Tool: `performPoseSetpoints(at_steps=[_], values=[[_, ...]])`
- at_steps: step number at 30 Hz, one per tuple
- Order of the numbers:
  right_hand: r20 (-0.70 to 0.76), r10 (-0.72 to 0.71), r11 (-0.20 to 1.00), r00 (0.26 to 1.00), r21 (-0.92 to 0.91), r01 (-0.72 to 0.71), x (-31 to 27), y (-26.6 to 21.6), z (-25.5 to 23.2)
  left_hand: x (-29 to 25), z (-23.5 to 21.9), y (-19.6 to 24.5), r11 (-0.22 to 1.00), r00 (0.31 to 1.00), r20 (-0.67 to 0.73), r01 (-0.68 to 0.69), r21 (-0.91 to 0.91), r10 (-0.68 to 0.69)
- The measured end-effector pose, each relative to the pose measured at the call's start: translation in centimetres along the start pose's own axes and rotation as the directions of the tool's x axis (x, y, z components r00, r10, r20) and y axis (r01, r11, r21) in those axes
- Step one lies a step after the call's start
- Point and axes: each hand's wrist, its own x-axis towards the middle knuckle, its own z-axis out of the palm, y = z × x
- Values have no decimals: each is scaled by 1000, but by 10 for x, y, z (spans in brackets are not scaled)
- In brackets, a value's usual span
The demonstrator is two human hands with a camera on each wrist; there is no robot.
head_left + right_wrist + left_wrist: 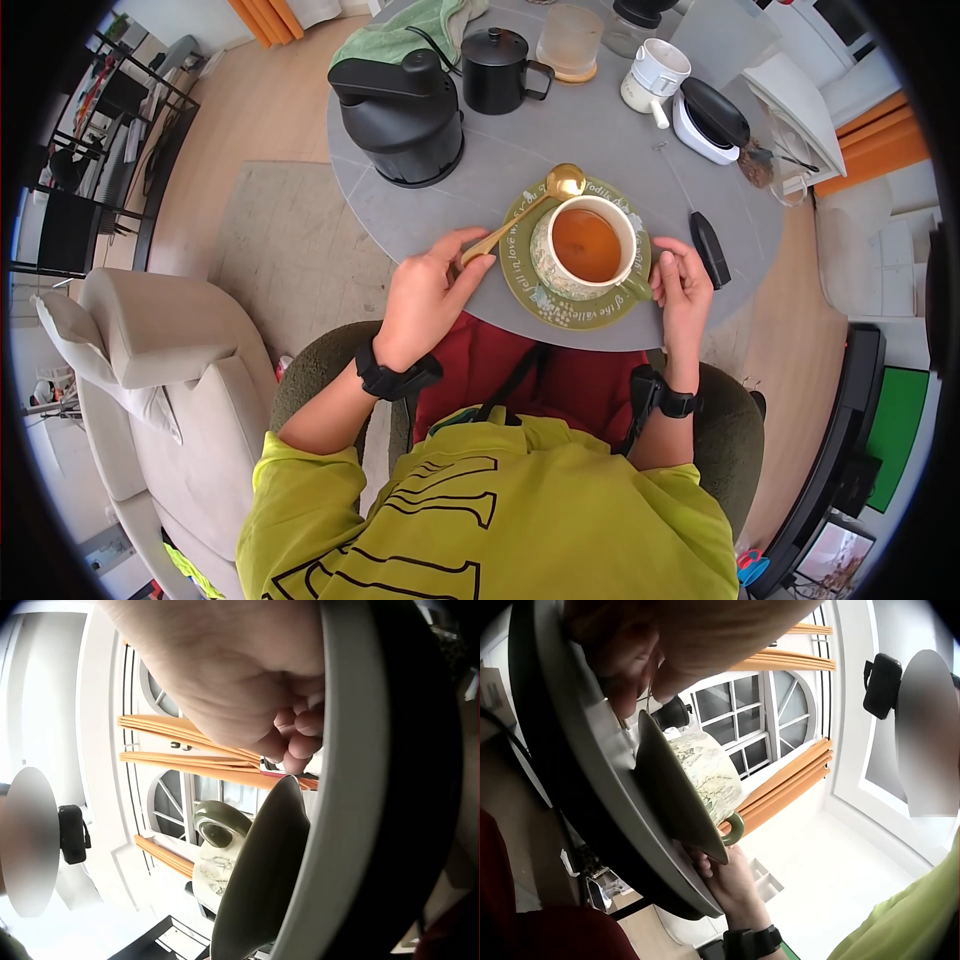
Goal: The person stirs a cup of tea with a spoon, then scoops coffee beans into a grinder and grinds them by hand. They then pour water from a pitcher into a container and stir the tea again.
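A floral teacup [590,250] of amber liquid stands on a green saucer [525,290] with white lettering near the table's front edge. My left hand [420,305] pinches the handle end of a gold spoon [515,215] between thumb and index finger at the saucer's left side. The spoon's bowl lies over the saucer's far rim, behind the cup. On the other side, my right hand [683,300] rests with loosely bent fingers, fingertips right at the saucer's rim by the green cup handle [637,288]. Both wrist views show the saucer edge-on, close to the fingers.
A black kettle [400,120] and a black lidded mug [495,75] stand at the back left, beside a green towel [400,35]. A milk frother [706,250] lies to the right. Farther back are a white cup [660,70] and a black-topped white container [708,120].
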Motion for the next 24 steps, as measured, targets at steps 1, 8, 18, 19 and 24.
performPoseSetpoints(at_steps=[1, 8, 18, 19, 24], values=[[2, 6, 1000, 1000, 21, -6, 0, 0, -1, 0, -1, 1, 1000, 1000, 0, -2, -1, 2], [-24, 9, 1000, 1000, 4, -9, -9, -19, -2, 1, -8, 8, 999, 1000, 22, 8, -34, -7], [-14, 34, 999, 999, 19, -34, -25, -27, 4, 2, -10, 7, 992, 1000, -8, 29, -121, -30], [16, 67, 998, 998, 14, -67, -27, -28, 4, 3, -13, 9, 992, 1000, -5, 29, -121, -30], [133, 139, 990, 981, 12, -142, -34, -33, 5, 3, -24, 22, 998, 988, -152, 11, -61, -20]])
